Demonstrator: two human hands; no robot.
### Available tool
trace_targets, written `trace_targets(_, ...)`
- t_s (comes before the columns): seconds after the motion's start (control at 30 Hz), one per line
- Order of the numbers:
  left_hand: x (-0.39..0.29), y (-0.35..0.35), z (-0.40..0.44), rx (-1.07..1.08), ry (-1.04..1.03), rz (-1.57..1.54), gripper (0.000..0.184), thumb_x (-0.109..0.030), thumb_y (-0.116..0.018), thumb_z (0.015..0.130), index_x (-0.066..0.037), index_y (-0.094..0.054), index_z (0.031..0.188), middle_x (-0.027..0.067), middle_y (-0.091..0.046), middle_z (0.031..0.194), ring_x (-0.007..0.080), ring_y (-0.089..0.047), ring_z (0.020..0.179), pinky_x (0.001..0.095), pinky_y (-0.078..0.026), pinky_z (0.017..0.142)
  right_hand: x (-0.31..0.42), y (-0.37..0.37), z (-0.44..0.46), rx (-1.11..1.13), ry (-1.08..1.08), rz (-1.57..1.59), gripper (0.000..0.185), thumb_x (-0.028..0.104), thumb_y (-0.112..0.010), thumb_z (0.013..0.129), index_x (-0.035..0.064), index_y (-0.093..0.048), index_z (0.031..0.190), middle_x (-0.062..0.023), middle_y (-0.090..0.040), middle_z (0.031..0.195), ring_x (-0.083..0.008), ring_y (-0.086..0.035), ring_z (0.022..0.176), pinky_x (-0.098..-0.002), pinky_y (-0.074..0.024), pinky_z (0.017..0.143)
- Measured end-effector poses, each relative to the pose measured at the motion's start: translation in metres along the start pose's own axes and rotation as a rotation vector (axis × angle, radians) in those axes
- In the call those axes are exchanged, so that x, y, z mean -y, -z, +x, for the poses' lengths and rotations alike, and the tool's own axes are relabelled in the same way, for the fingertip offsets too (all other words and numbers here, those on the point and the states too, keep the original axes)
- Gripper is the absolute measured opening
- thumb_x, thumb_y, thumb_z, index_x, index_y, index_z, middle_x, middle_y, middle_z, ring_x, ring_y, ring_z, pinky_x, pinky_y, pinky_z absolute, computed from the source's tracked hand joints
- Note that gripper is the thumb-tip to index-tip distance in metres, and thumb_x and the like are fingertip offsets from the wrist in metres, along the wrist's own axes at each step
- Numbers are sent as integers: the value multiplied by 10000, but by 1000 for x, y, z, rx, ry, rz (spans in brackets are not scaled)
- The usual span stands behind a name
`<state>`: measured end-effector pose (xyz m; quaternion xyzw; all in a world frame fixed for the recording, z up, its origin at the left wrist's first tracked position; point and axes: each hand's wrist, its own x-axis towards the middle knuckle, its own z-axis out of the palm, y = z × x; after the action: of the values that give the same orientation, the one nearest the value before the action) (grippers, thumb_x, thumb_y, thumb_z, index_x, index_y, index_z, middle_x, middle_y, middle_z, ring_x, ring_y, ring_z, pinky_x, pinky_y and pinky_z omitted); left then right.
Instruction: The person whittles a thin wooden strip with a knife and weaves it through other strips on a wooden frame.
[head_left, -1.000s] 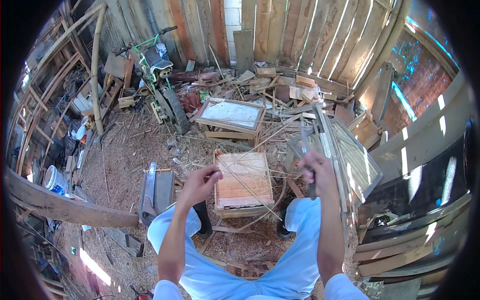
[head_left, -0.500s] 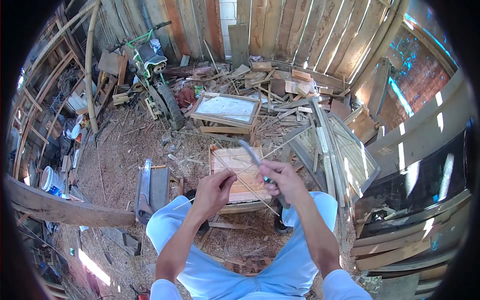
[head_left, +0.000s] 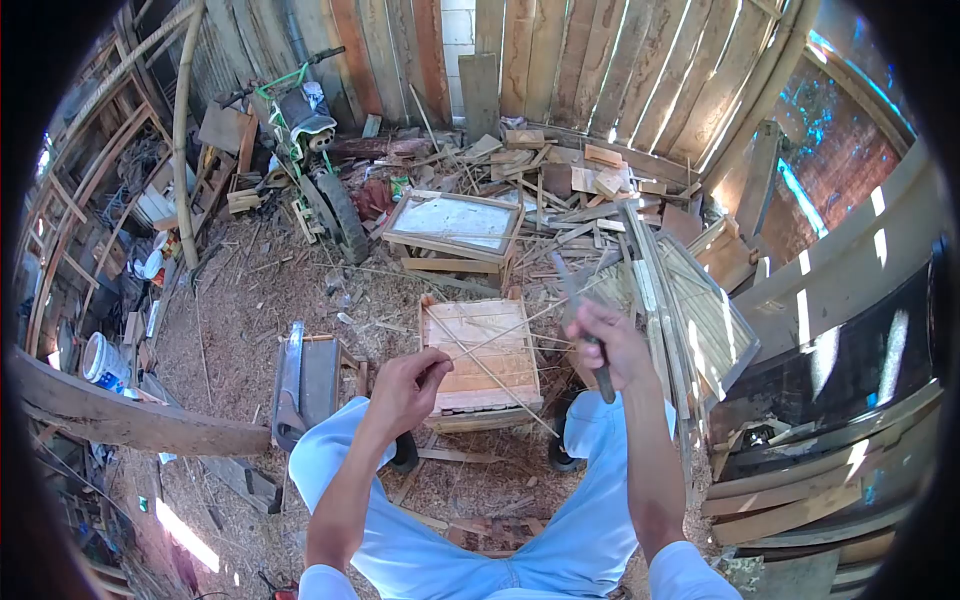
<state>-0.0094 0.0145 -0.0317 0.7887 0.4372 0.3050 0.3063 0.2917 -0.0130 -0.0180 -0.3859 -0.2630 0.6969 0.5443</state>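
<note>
My left hand [head_left: 406, 390] is closed in a pinch on a thin wooden strip [head_left: 505, 332], which slants up and to the right from my fingertips. My right hand [head_left: 618, 345] grips a knife [head_left: 566, 278], its blade pointing up and away from me, apart from the strip. Between my knees stands a low wooden box [head_left: 485, 372] with a slatted top. Another thin stick [head_left: 490, 372] lies diagonally across that top. My fingers partly hide the near end of the held strip.
A handsaw [head_left: 291, 385] rests on a small stand [head_left: 322, 375] at the left. Beyond the box is a framed white panel [head_left: 450, 220]. Scrap wood [head_left: 590, 185] is heaped by the back wall, near a small motorbike [head_left: 325, 180]. Long boards [head_left: 665, 310] lean at right.
My right hand with the knife has moved right, away from my left hand. My left hand has shifted slightly left and down, still pinching the strip.
</note>
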Motion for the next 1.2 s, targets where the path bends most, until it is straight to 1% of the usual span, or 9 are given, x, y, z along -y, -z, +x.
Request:
trace_targets(0.23, -13, 4, 5, 119, 74, -93, 124, -109, -582, 880, 5, -632, 887, 62, -635, 692, 92, -515, 557, 254, -415, 531, -23, -34, 1, 141, -216, -96, 360, 182, -544, 938, 45, -500, 1268, -31, -568, 789, -36, -404, 501, -161, -299, 400)
trace_targets(0.57, -14, 19, 2, 284, 189, -125, 163, -134, -561, 904, 16, -621, 927, 24, -559, 689, 79, -476, 647, 247, -421, 606, 14, 25, 0, 12, -70, 85, 138, 168, -551, 929, 30, -554, 934, -13, -537, 755, -29, -409, 521, -159, -298, 381)
trace_targets(0.63, 3, 21, -2, 269, 181, -136, 163, -132, -559, 906, 18, -618, 930, 19, -565, 703, 79, -476, 656, 246, -420, 612, 13, 44, 7, -17, -8, 31, 167, 167, -538, 936, 22, -570, 1013, -6, -535, 767, -26, -409, 521, -155, -294, 381)
trace_targets(0.67, 11, 21, -4, 256, 166, -153, 164, -131, -557, 909, 21, -615, 934, 15, -570, 717, 80, -475, 665, 246, -419, 618, 21, 51, 5, -245, 127, 12, 251, 166, -530, 941, 26, -563, 1146, -3, -535, 756, -29, -406, 508, -160, -289, 381)
trace_targets(0.8, 22, 26, -2, 175, 191, -155, 149, -116, -545, 918, 16, -613, 935, 4, -586, 731, 63, -467, 660, 247, -409, 597, 32, 37, -10, -252, 209, -44, 358, 177, -524, 946, 34, -503, 1274, -10, -568, 746, -35, -398, 488, -159, -285, 380)
trace_targets(0.93, 8, 22, 7, 145, 194, -116, 129, -90, -547, 911, 19, -614, 926, 6, -588, 710, 55, -461, 630, 238, -402, 567, 15, 6, -14, -23, 174, -148, 394, 185, -541, 940, 12, -480, 1289, -61, -606, 770, -42, -424, 501, -158, -313, 391)
trace_targets(1.0, 8, 17, 7, 82, 129, -72, 137, -125, -567, 878, -23, -641, 932, 96, -651, 730, 172, -543, 531, 298, -425, 522, 7, -4, -13, -6, 143, -235, 393, 186, -539, 941, 8, -479, 1287, -68, -610, 773, -43, -424, 497, -157, -316, 392)
trace_targets(1.1, -1, 15, 7, 94, 68, -54, 123, -112, -577, 867, -27, -642, 928, 105, -654, 740, 204, -570, 546, 307, -437, 529, 6, -10, -7, -2, 57, -316, 377, 183, -540, 941, 5, -488, 1269, -62, -604, 762, -44, -419, 482, -159, -315, 389)
trace_targets(1.2, 10, 14, 7, 95, 60, -84, 117, -51, -580, 873, 29, -623, 948, 62, -653, 754, 84, -589, 683, 238, -464, 608, 11, -1, 0, 108, -13, -51, 353, 184, -538, 942, 8, -503, 1246, -33, -567, 737, -38, -411, 493, -162, -311, 393)
